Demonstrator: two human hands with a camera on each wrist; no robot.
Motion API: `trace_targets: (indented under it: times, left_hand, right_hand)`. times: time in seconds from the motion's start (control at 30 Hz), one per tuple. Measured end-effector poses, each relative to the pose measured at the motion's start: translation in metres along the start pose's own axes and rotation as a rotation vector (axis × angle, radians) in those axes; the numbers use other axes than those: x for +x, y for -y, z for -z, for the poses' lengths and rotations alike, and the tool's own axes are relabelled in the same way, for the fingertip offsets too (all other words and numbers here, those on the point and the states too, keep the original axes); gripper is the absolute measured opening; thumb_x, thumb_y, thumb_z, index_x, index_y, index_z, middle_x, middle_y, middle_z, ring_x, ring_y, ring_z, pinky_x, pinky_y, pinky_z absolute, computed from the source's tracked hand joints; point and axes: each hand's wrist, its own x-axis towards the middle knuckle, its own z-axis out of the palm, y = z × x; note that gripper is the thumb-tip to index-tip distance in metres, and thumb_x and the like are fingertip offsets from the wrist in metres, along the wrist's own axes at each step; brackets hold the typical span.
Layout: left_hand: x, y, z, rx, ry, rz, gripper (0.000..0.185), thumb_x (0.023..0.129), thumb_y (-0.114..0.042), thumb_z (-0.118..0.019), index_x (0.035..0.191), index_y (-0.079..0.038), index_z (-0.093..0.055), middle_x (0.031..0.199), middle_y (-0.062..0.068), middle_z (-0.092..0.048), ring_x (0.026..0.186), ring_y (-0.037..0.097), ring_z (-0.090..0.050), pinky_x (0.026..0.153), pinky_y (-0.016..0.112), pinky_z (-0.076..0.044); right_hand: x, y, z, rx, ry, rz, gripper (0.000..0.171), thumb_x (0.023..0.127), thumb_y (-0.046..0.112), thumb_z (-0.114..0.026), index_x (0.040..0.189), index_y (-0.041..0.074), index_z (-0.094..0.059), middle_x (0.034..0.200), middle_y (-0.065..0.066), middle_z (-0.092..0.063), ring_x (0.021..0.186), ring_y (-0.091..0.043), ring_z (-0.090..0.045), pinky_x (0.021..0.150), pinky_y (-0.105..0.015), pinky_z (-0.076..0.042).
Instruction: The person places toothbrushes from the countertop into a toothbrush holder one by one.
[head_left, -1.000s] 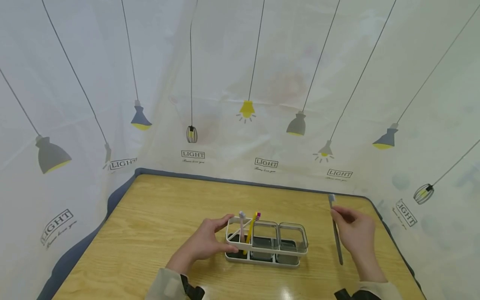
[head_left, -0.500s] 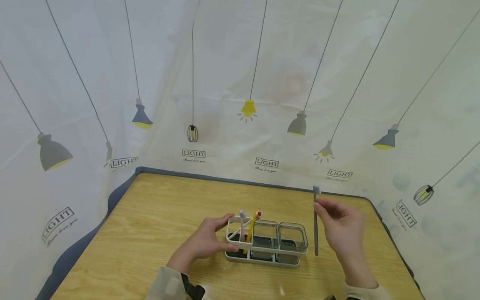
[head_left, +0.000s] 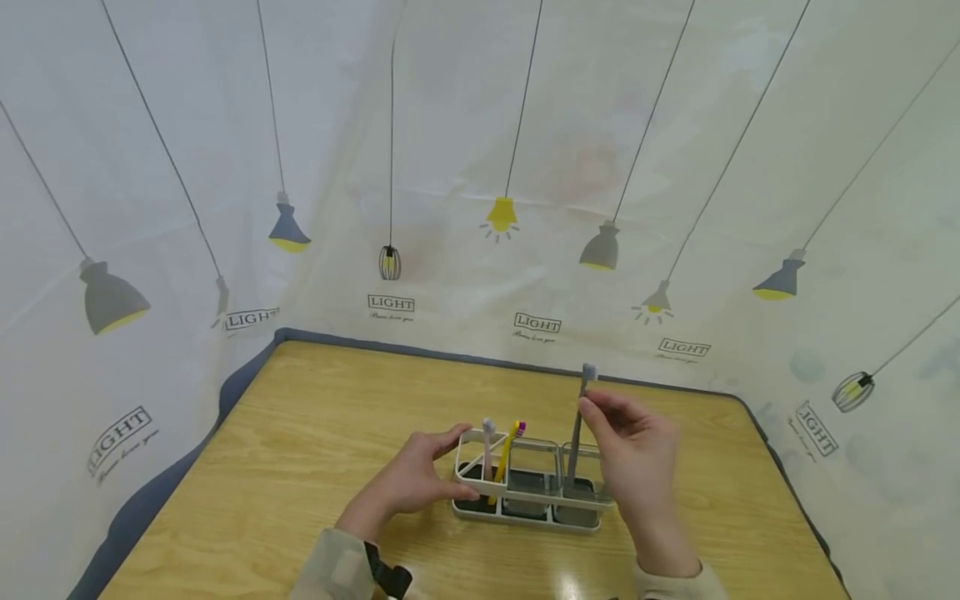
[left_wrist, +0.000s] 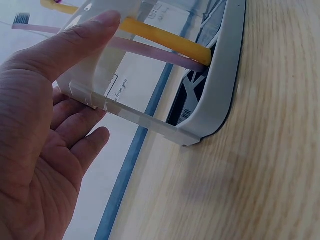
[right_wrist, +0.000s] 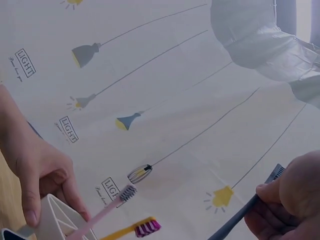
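Note:
A white-framed toothbrush holder with clear cups stands upright on the table. My left hand grips its left end, thumb on the front and fingers behind. In the left compartment lean a pale pink toothbrush and a yellow toothbrush with purple bristles. Between thumb and fingers, my right hand pinches a dark grey toothbrush just below its head. Bristles up and slightly tilted, it hangs at the holder's right compartment. Whether its lower end touches the bottom cannot be told. The right hand covers part of that compartment's clear cup.
The wooden table reaches around the holder on all sides, with a dark blue edge at the back. Behind it hangs a white sheet printed with lamps.
My right hand has carried the grey toothbrush leftward, from over the table at the right to the holder's right compartment. The left hand has kept its grip on the holder.

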Motion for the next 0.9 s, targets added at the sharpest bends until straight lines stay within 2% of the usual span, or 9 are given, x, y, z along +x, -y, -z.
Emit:
trace_targets:
  times: [0.3,0.43,0.7,0.9]
  left_hand:
    - [0.000,-0.001,-0.001,-0.010,-0.002,0.011,0.097,0.081,-0.038,-0.095,0.162,-0.014,-0.046,0.163,0.010,-0.043,0.148,0.029,-0.045,0.120,0.054,-0.037]
    - [0.000,0.000,-0.001,-0.018,-0.003,0.012,0.097,0.081,-0.038,-0.095,0.162,-0.015,-0.046,0.163,0.009,-0.043,0.147,0.029,-0.045,0.120,0.055,-0.037]
    - [0.001,0.002,-0.001,-0.009,-0.005,-0.003,0.100,0.081,-0.041,-0.095,0.162,-0.010,-0.045,0.162,0.009,-0.043,0.147,0.029,-0.045,0.119,0.055,-0.038]
    - [0.001,0.001,-0.001,-0.011,-0.002,-0.014,0.101,0.081,-0.040,-0.094,0.162,-0.006,-0.044,0.162,0.010,-0.043,0.147,0.029,-0.045,0.119,0.054,-0.038]
  right_hand:
    - [-0.012,-0.006,-0.034,0.117,0.031,0.113,0.008,0.090,-0.014,-0.078,0.096,-0.008,-0.078,0.092,-0.025,-0.074,0.077,-0.015,-0.071,0.068,-0.019,-0.060]
    - [-0.017,-0.011,-0.046,0.132,0.033,0.137,0.009,0.090,-0.013,-0.078,0.096,-0.006,-0.078,0.091,-0.023,-0.074,0.077,-0.016,-0.070,0.067,-0.019,-0.059]
    - [-0.023,-0.018,-0.063,0.195,0.001,0.206,0.010,0.088,-0.018,-0.075,0.094,-0.010,-0.076,0.090,-0.027,-0.072,0.076,-0.016,-0.071,0.068,-0.019,-0.060]
    - [-0.031,-0.033,-0.072,0.220,0.012,0.237,0.012,0.087,-0.020,-0.076,0.095,-0.010,-0.076,0.091,-0.026,-0.073,0.081,-0.017,-0.073,0.075,-0.022,-0.062]
